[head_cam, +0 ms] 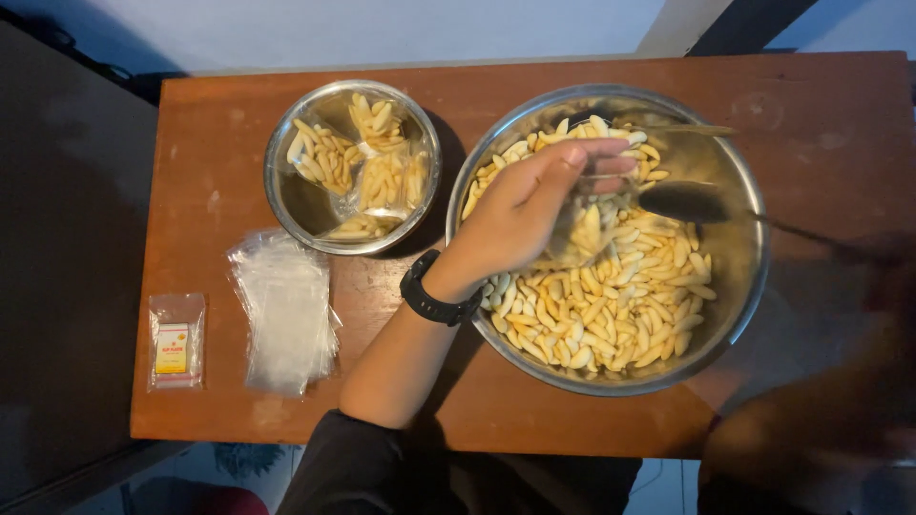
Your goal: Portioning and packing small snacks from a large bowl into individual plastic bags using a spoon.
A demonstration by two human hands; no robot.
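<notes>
My left hand [515, 215], with a black watch on the wrist, reaches over a large steel bowl [746, 315] of pale finger-shaped snacks [611, 305]. It pinches a small clear plastic bag [584, 227] that holds a few of the snacks. A metal spoon [689, 200] hovers over the bowl's right side, next to the bag. Its handle runs right into my right hand [873, 262], which shows only as a dark motion blur at the frame's right edge.
A smaller steel bowl [279, 195] with filled snack bags [386, 181] stands at the left of the wooden table [840, 114]. A stack of clear bags [286, 310] and a small packet [176, 341] lie near the table's left front corner.
</notes>
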